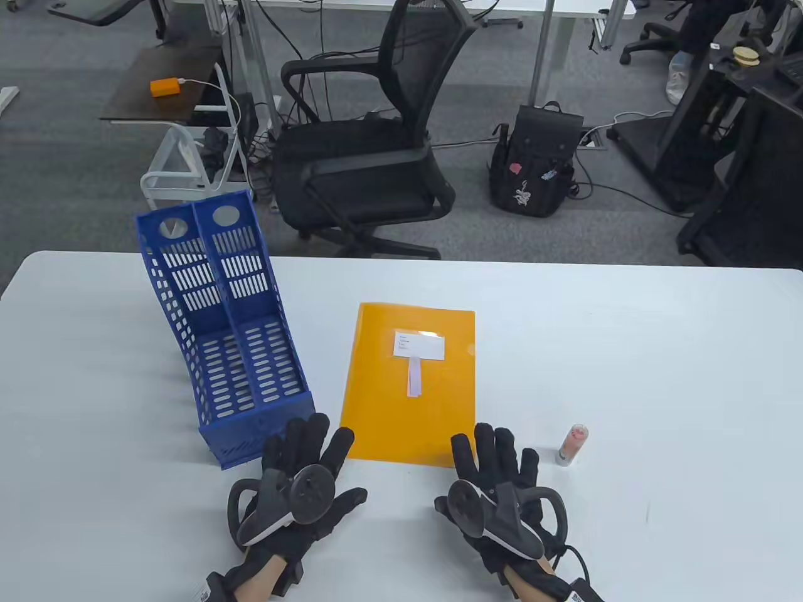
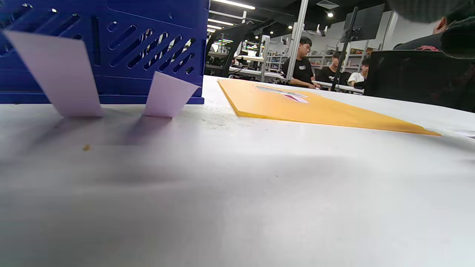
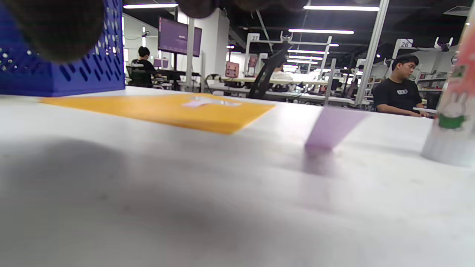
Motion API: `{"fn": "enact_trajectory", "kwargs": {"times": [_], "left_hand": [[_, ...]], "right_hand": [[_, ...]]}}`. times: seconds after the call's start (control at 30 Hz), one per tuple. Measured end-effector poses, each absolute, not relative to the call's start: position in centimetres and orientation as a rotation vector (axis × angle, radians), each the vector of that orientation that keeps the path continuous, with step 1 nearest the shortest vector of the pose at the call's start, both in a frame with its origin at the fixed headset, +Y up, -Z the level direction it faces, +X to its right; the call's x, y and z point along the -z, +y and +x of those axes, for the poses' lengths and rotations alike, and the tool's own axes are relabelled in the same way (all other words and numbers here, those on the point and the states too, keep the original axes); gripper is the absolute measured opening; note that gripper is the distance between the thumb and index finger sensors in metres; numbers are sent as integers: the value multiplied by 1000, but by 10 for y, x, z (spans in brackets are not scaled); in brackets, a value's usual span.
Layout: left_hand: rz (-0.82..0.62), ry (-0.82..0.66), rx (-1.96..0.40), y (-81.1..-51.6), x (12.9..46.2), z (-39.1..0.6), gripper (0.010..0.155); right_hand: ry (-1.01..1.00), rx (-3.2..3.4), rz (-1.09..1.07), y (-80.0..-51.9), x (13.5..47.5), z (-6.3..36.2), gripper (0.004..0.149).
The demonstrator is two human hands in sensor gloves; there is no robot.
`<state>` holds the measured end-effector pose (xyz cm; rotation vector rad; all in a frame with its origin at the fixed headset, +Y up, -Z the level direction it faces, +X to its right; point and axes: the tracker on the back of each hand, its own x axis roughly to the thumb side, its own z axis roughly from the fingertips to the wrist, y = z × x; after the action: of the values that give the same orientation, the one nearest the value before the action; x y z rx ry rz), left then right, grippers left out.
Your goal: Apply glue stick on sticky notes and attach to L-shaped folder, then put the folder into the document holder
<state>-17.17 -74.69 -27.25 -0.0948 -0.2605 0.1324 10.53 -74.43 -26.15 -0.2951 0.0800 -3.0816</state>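
Observation:
An orange L-shaped folder (image 1: 408, 401) lies flat mid-table, with a white label and a pale sticky note (image 1: 414, 376) on it. The blue document holder (image 1: 226, 338) stands to its left. A capped glue stick (image 1: 572, 445) stands upright right of the folder. My left hand (image 1: 307, 451) lies flat with straight fingers at the holder's front and the folder's near left corner. My right hand (image 1: 495, 451) lies flat at the folder's near right corner. Two pale purple sticky notes (image 2: 59, 74) (image 2: 167, 94) stick up before the holder in the left wrist view. Another sticky note (image 3: 334, 128) stands beside the glue stick (image 3: 451, 111).
The white table (image 1: 627, 376) reaches wide to the right of the glue stick. Beyond its far edge stand a black office chair (image 1: 370, 138) and a black backpack (image 1: 533, 163) on the floor. People sit at distant desks in the wrist views.

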Motion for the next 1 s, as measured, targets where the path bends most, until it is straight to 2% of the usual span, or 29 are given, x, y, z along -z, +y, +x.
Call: {"fn": "enact_trajectory", "kwargs": {"times": [0.7,1.0], "left_hand": [[-124,-268,-153,-749,273,-170,89],[-114,-234,-229,-745,276,-184,90]], "right_hand": [[64,3103,-283,-747,261,106,93],[115,3161,-272,-734,258,107,90]]}}
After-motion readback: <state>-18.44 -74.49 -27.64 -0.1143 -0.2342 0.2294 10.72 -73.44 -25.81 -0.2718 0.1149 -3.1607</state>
